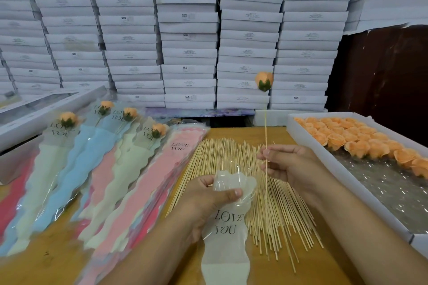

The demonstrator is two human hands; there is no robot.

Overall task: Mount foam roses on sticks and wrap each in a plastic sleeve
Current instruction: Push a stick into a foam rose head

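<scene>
A: Nearest first. What is gripped by the left hand [206, 199]?

B: A pale plastic sleeve [228, 227], printed LOVE YOU. Its mouth is pinched between thumb and curled fingers; the top looks spread, probably so a stick can be fed in. The tail is left trailing toward the camera over the table [58, 259].

A: Right hand [289, 164]?

B: Closed on the stick [265, 146], pinched low on its length between fingertips and thumb. The stick is kept near upright, lower end down just right of the sleeve mouth, seemingly not inside yet.

A: The rose?

B: One orange foam rose [264, 81] is already mounted on the stick's top, well above the right hand, green base downward. It is judged that mounting is done for this one and sleeving is the step in hand.

A: Under the hands?

B: A spread of loose bamboo sticks [231, 157] is laid flat between both hands, within easy reach, likely as stock.

A: Left side?

B: Packs of unused sleeves [148, 183] in pink, blue, cream are fanned out. Four finished wrapped roses [69, 120] are laid on top of them, heads away from the camera.

A: Right side?

B: A shallow white tray [324, 157] of loose orange rose heads [361, 143], packed at its far end; the near end shows shiny liner only.

A: Far?

B: Stacked white boxes [190, 30] are seen behind the table, wall to wall. Labels too small to read beyond SGS.
</scene>
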